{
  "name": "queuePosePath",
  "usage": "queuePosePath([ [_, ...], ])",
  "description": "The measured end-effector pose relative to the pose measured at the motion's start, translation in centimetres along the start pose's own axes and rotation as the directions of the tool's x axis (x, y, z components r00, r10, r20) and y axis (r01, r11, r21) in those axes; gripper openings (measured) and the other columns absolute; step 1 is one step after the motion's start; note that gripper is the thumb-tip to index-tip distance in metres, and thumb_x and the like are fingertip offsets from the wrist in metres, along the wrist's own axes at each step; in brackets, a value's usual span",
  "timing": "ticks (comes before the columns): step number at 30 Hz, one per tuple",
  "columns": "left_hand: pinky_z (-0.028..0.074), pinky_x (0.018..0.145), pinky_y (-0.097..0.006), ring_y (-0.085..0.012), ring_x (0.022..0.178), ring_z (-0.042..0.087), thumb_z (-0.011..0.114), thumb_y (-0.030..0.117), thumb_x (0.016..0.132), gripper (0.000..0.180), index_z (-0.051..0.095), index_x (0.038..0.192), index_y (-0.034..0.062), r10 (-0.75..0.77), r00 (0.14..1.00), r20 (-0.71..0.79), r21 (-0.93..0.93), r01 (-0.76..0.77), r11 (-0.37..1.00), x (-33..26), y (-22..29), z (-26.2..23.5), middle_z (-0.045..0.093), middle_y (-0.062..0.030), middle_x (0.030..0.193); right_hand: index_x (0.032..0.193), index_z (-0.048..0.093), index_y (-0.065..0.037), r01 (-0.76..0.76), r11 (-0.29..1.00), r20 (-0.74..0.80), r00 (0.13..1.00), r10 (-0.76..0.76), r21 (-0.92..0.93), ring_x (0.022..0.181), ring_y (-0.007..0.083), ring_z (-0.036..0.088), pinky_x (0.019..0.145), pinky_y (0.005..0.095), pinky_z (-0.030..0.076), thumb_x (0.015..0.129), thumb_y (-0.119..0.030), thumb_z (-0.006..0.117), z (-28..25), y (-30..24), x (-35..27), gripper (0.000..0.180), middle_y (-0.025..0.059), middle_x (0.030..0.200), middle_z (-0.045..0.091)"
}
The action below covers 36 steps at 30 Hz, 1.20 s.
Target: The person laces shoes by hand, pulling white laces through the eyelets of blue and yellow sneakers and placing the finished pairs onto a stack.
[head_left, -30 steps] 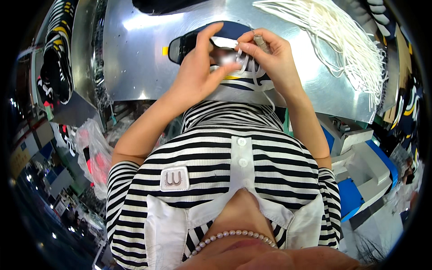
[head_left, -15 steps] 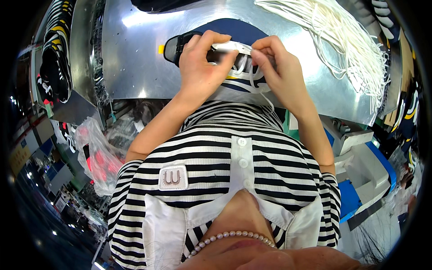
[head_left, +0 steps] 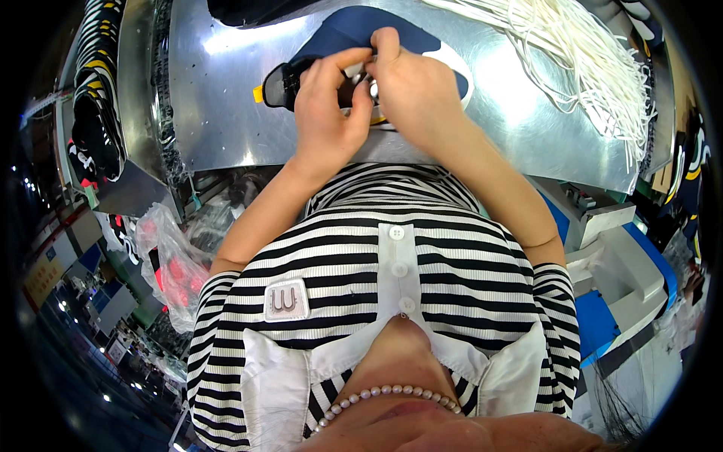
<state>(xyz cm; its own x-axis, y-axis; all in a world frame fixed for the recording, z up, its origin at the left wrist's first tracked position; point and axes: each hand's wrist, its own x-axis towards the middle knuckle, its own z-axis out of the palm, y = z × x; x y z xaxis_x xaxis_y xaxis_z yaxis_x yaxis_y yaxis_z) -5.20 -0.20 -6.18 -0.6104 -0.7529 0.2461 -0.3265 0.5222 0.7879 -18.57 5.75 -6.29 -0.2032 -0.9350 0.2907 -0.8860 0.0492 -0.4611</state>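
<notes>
Both hands meet over a dark, flat fabric piece with a black oval part (head_left: 280,84) lying on the shiny sheet-metal counter (head_left: 226,113). Left hand (head_left: 325,113) is clenched, fingers curled down onto the piece. Right hand (head_left: 410,94) pinches a small pale strip or tag (head_left: 361,74) between thumb and forefinger, right against the left hand's fingertips. What exactly the strip is, too hidden to tell.

Risk, as a judgement: the pinch is tiny and fingers cover most of it, so the strip could slip or go on crooked. The slick metal could let the fabric slide if the left hand eases off.

Around: a navy blue fabric panel (head_left: 354,26) just beyond the hands, under the piece. A loose bundle of white cords (head_left: 587,60) well off beyond the right hand; stray ends could snag. A clear plastic bag with red bits (head_left: 169,256) hangs below the counter edge on the left-hand side. Blue and white machine housing (head_left: 625,279) near the right elbow.
</notes>
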Motion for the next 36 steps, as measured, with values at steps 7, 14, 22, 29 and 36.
queuePosePath([
  [7, 0.051, 0.078, -0.022, -0.0101, 0.088, 0.064, 0.063, -0.001, 0.09, 0.033, 0.054, 0.122, -0.0005, -0.306, 0.948, 0.084, -0.377, 0.314, 0.871, 1.5, 0.0, 0.0, 0.069, -0.0095, 0.098, 0.102, 0.06, -0.005, -0.284, 0.955, 0.051, 0.958, 0.281, 0.085, 0.07, 0.0283, 0.068, 0.06, 0.0349, 0.051, 0.092, -0.018, 0.063, -7.6, 1.6, -3.3, 0.017, 0.0122, 0.082, 0.069],
  [14, 0.05, 0.075, -0.022, -0.0099, 0.083, 0.064, 0.07, -0.001, 0.085, 0.037, 0.056, 0.119, 0.0013, -0.275, 0.95, 0.147, -0.375, 0.311, 0.873, 3.2, 0.0, 1.6, 0.069, -0.0078, 0.093, 0.099, 0.064, -0.006, -0.304, 0.908, -0.164, 0.918, 0.36, 0.289, 0.067, 0.0269, 0.067, 0.057, 0.0344, 0.05, 0.09, -0.021, 0.066, -2.2, 4.3, -3.1, 0.017, 0.0087, 0.084, 0.07],
  [22, 0.05, 0.085, -0.025, -0.013, 0.091, 0.065, 0.066, 0.002, 0.089, 0.035, 0.055, 0.123, 0.0, -0.2, 0.893, 0.404, -0.605, 0.425, 0.674, 4.1, -1.7, -3.3, 0.068, -0.0074, 0.097, 0.097, 0.065, -0.009, -0.24, 0.931, -0.295, 0.9, 0.32, 0.276, 0.062, 0.0243, 0.065, 0.052, 0.0347, 0.048, 0.088, -0.026, 0.069, -0.3, 6.1, -1.5, 0.02, 0.006, 0.074, 0.068],
  [29, 0.047, 0.09, -0.035, -0.026, 0.099, 0.063, 0.071, 0.012, 0.086, 0.035, 0.061, 0.119, 0.0045, 0.102, 0.983, 0.152, 0.233, -0.136, 0.963, 1.3, 2.0, -2.8, 0.065, -0.0126, 0.109, 0.092, 0.065, -0.011, -0.377, 0.886, 0.042, 0.924, 0.381, 0.268, 0.053, 0.0208, 0.061, 0.049, 0.0311, 0.044, 0.08, -0.026, 0.077, -3.8, 3.5, -5.3, 0.023, 0.0037, 0.064, 0.062],
  [36, 0.043, 0.071, -0.034, -0.0231, 0.08, 0.061, 0.071, 0.017, 0.084, 0.02, 0.067, 0.101, 0.0093, 0.249, 0.919, 0.307, 0.423, -0.366, 0.829, 2.9, 2.1, 0.3, 0.064, -0.0036, 0.086, 0.087, 0.062, -0.011, -0.254, 0.928, -0.027, 0.962, 0.271, 0.273, 0.057, 0.0234, 0.062, 0.051, 0.0361, 0.046, 0.079, -0.012, 0.071, -5.1, 1.4, -4.8, 0.012, 0.0052, 0.067, 0.062],
])
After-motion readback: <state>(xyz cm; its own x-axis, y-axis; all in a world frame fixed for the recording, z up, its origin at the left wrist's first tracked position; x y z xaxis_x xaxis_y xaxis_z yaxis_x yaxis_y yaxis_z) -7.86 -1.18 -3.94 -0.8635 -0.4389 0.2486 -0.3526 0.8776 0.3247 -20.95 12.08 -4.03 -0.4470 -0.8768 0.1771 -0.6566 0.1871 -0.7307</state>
